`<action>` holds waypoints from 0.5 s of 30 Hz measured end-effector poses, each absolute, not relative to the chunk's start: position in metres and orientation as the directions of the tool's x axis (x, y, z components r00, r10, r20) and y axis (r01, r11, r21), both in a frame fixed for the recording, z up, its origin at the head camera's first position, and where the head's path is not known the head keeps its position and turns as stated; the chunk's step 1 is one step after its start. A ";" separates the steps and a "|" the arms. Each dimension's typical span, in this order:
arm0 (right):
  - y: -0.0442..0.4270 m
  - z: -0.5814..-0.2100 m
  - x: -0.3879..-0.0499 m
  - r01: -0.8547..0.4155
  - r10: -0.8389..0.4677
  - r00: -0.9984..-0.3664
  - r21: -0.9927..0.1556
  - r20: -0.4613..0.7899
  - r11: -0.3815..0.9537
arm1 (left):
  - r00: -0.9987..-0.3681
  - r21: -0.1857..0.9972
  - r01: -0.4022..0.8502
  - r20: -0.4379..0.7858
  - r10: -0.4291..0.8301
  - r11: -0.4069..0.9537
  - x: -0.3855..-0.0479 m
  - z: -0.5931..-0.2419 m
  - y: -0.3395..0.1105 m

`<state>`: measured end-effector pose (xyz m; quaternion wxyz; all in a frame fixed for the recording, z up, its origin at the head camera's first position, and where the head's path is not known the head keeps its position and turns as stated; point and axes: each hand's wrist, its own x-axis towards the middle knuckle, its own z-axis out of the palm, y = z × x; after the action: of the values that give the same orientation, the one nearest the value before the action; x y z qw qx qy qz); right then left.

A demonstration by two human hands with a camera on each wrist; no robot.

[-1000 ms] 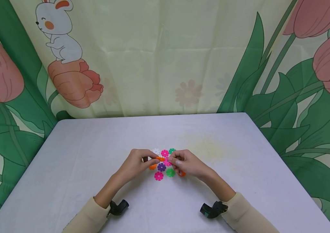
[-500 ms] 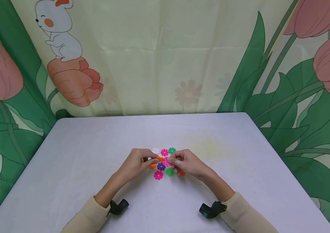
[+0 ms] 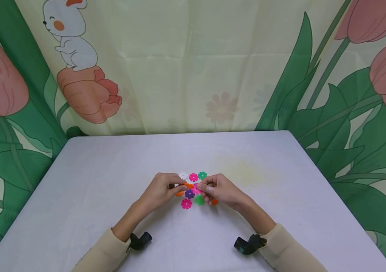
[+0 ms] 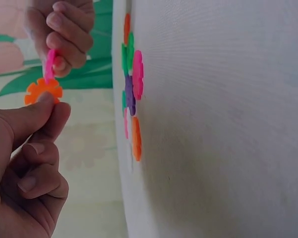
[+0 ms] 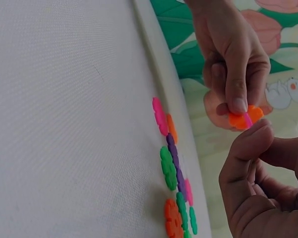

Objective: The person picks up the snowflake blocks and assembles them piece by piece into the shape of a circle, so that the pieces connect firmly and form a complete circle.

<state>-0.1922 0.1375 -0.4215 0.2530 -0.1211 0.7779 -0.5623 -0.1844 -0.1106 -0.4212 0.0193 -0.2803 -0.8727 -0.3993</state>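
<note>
Zero visible change mid-frame: left hand (image 3: 162, 187) keeps pinching orange disc (image 4: 36, 92), right hand (image 3: 221, 191) pink disc (image 4: 50, 67), edges touching; work apparently stands at the same stage.

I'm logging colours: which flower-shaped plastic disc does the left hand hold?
The orange flower-shaped plastic disc pinched by the left hand; other orange discs lie on the white table; the right hand holds a pink disc.

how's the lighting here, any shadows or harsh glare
Head view: fairly even light, faint shadows on the table; left wrist view: dimmer, soft shadow there; right wrist view: dim, shadow beside the lowest orange disc; no harsh glare in any view.
</note>
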 end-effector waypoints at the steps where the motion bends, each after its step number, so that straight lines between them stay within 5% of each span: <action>1: 0.138 -0.422 -0.193 0.100 -0.472 -0.842 -0.936 -0.260 0.337 | -0.840 0.682 0.509 0.262 0.475 0.525 -0.185 -0.421 -0.110; 15: 0.137 -0.422 -0.192 0.120 -0.473 -0.843 -0.946 -0.258 0.302 | -0.842 0.689 0.512 0.284 0.459 0.512 -0.186 -0.425 -0.108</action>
<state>-0.1923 0.1374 -0.4224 0.2557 -0.1153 0.7652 -0.5794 -0.1858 -0.1084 -0.4248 0.0328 -0.2792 -0.8690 -0.4072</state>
